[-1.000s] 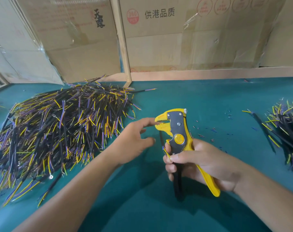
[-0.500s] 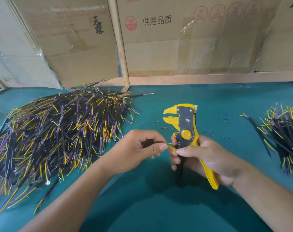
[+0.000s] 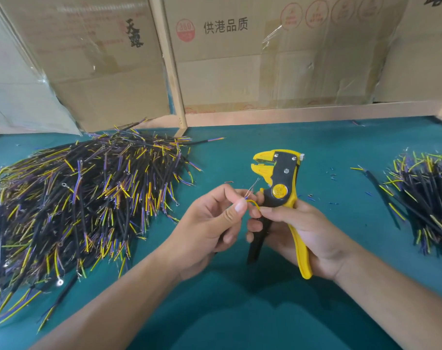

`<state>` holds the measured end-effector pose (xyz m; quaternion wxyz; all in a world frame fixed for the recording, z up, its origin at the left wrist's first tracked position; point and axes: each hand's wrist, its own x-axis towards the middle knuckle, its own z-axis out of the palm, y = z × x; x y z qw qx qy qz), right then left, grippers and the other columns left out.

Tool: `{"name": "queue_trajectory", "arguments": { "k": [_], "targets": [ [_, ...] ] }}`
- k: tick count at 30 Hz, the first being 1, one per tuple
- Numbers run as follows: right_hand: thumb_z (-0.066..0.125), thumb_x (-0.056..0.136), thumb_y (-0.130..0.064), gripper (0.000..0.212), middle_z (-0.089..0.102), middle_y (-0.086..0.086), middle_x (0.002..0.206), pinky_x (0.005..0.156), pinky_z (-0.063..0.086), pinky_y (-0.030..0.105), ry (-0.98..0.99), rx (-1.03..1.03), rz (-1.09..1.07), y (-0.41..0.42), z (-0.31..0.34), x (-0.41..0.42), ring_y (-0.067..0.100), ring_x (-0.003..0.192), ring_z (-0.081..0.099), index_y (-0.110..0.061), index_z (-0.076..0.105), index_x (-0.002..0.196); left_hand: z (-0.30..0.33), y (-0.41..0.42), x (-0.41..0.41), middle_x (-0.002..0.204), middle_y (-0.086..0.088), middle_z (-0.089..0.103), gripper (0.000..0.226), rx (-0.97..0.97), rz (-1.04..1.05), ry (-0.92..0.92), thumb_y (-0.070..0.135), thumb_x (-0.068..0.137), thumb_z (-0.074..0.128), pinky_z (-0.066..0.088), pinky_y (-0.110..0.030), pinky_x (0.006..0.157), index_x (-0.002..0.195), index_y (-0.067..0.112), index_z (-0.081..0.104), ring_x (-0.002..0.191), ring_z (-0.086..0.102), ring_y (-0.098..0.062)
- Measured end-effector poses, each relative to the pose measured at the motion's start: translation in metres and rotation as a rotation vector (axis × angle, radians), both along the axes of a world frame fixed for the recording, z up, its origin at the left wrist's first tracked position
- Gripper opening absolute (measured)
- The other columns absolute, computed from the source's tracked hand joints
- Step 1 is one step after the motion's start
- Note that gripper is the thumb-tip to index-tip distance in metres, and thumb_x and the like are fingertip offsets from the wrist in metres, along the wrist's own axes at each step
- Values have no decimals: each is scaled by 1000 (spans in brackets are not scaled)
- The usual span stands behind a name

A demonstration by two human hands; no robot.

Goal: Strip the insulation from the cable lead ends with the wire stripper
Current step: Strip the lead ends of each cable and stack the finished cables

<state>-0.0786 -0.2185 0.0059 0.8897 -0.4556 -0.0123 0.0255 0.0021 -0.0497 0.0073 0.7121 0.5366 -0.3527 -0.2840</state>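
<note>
Head view: my right hand (image 3: 305, 231) grips the wire stripper (image 3: 281, 193) upright over the middle of the bench (image 3: 240, 324), fingers curled round its handles, nose slightly apart. My left hand (image 3: 209, 223) pinches a cable lead (image 3: 251, 202) just beside the stripper, bare strands sticking up, yellow wire bent toward my right thumb. Big cable pile (image 3: 75, 203) near left edge, smaller pile (image 3: 427, 193) at right edge.

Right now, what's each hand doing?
Left hand: pinches the cable lead ends between thumb and fingers.
Right hand: grips the wire stripper, thumb on the yellow lead.
</note>
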Motion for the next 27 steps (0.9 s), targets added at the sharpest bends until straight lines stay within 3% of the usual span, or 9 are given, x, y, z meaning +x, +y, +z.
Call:
{"name": "queue_trajectory", "arguments": {
  "k": [3, 7, 10, 13, 16, 21, 27],
  "targets": [
    [66, 84, -4, 21, 59, 11, 86, 74, 54, 41, -5, 14, 2, 1, -1, 1, 25, 74, 56, -5, 67, 105, 0, 0, -2, 113, -9, 65, 14, -18, -4, -35, 28, 94, 62, 25, -14, 41, 82, 24, 59, 41, 37, -4],
    [66, 84, -4, 31, 60, 10, 85, 74, 54, 42, 43, -12, 19, 2, -3, 1, 25, 74, 58, 0, 62, 115, 1, -1, -3, 101, -4, 67, 13, -86, 11, -73, 17, 95, 58, 36, -11, 45, 83, 22, 60, 45, 52, -2],
    [68, 80, -6, 29, 58, 12, 85, 74, 55, 42, 84, -64, 21, 4, -4, 2, 25, 72, 58, -2, 67, 109, 6, 1, -3, 98, 0, 66, 9, -56, 60, -171, 18, 92, 61, 33, -13, 44, 84, 22, 60, 51, 57, 0],
    [69, 78, -7, 29, 56, 13, 83, 72, 56, 42, 98, -67, 6, 5, -4, 3, 26, 71, 57, -3, 65, 106, 8, 4, 0, 96, -1, 66, 10, -10, 137, -239, 20, 91, 66, 30, -15, 43, 87, 18, 57, 47, 49, 0],
    [67, 81, -10, 20, 57, 14, 84, 72, 56, 43, 106, -46, 1, 2, -3, 4, 28, 73, 57, -6, 65, 101, 10, 3, 5, 98, 1, 63, 15, 2, 227, -210, 26, 85, 72, 29, -15, 44, 91, 25, 58, 45, 34, -8],
    [65, 83, -16, 23, 57, 13, 83, 71, 56, 43, 128, -50, 1, 0, -4, 4, 29, 71, 56, -6, 62, 103, 9, 2, 10, 94, 7, 61, 18, -12, 318, -172, 19, 87, 70, 28, -16, 44, 102, 28, 67, 47, 37, -8],
    [66, 84, -20, 23, 57, 13, 82, 70, 56, 43, 149, -35, 13, -1, -4, 5, 29, 70, 56, -5, 63, 102, 8, 1, 13, 72, -17, 33, 13, -71, 430, -187, 32, 81, 75, 22, -20, 46, 93, 27, 72, 51, 29, -14]
  ]
}}
